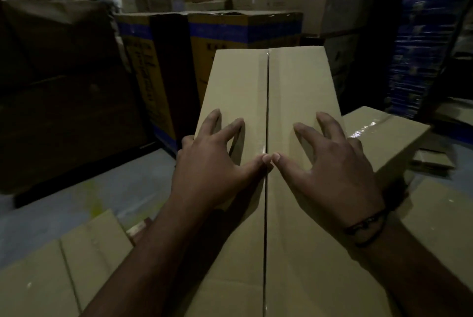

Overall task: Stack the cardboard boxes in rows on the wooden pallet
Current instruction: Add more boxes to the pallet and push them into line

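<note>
A long plain cardboard box (289,81) runs away from me down the middle of the view, its two top flaps meeting at a dark centre seam. My left hand (215,160) lies on the left flap with fingers spread and pressing down. My right hand (330,163) lies on the right flap the same way, a dark band on its wrist. The two thumbs nearly touch at the seam. Another taped cardboard box (386,132) sits lower at the right, and flat cardboard (58,270) lies at the lower left. The wooden pallet is hidden.
Tall boxes with blue bands (245,32) stand just beyond the far end. A dark stack of cartons (58,91) rises at the left and blue wrapped stock (422,47) at the right. Bare grey floor (84,193) shows at the left.
</note>
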`<state>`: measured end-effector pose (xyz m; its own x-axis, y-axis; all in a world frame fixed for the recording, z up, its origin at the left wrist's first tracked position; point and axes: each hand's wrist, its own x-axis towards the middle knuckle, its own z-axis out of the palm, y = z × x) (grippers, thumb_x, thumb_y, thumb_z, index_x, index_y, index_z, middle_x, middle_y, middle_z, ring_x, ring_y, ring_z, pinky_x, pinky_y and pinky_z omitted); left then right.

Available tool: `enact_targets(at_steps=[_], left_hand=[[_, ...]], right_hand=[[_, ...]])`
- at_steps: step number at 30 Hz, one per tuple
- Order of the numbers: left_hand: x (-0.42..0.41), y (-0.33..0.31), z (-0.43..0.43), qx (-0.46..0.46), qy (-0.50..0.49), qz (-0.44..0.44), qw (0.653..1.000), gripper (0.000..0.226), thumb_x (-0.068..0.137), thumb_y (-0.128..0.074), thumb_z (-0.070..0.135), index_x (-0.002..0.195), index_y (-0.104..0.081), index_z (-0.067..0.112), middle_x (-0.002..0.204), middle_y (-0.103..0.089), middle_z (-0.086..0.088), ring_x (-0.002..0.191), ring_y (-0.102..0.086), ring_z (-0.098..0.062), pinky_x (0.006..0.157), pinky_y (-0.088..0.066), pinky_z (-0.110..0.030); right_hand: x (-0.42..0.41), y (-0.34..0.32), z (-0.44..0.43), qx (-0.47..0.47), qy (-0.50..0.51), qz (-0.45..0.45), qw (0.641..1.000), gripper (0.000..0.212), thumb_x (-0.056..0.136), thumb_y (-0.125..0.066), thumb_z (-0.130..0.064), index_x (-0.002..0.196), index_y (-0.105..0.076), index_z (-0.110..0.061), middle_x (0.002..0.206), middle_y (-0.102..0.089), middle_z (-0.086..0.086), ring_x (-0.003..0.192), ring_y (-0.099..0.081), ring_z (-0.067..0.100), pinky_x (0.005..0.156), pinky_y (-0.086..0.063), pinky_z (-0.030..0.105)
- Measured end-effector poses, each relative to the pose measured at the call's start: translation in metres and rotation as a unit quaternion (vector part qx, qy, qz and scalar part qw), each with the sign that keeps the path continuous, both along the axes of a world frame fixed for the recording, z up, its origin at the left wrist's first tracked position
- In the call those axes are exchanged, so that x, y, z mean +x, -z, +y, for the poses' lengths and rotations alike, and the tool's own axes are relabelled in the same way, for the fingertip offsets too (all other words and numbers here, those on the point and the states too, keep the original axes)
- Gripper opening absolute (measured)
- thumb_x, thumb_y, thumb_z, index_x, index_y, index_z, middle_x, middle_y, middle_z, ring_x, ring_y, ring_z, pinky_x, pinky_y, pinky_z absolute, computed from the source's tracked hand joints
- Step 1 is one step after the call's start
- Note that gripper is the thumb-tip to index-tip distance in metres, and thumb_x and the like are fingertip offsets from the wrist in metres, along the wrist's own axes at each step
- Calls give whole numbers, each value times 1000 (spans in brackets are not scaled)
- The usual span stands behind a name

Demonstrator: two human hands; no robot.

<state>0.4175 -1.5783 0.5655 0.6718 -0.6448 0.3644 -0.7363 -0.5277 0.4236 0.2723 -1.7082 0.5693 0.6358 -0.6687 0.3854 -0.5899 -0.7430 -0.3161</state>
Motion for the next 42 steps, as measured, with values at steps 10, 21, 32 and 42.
enact_targets(at_steps=[10,21,32,42], left_hand=[[62,22,35,4,-103,29,994,88,74,-57,87,152,-35,52,170,-11,13,151,-21,-33,115,-34,-62],[217,83,11,19,-211,65,975,87,74,-48,91,150,-39,51,169,-15,13,151,-24,-31,116,-28,-58],[375,194,-25,21,-323,192,926,73,77,-59,84,143,-49,53,167,-18,20,149,-28,-26,115,-35,-54],[407,284,-22,60,-384,249,887,70,78,-62,81,141,-50,55,168,-15,17,149,-27,-26,113,-38,-58]], right_hand=[[98,31,0,18,-112,-12,993,71,86,-42,-79,149,-34,-46,164,-15,-9,143,-33,34,102,-48,55],[301,105,-48,62,-211,8,975,67,86,-43,-77,145,-38,-46,163,-21,-8,138,-38,34,102,-47,50],[509,233,-98,138,-320,87,933,68,84,-51,-74,143,-47,-40,163,-23,-7,134,-40,38,101,-48,48],[568,326,-91,167,-380,154,897,63,86,-56,-66,139,-55,-31,161,-31,1,126,-43,45,95,-49,52]])
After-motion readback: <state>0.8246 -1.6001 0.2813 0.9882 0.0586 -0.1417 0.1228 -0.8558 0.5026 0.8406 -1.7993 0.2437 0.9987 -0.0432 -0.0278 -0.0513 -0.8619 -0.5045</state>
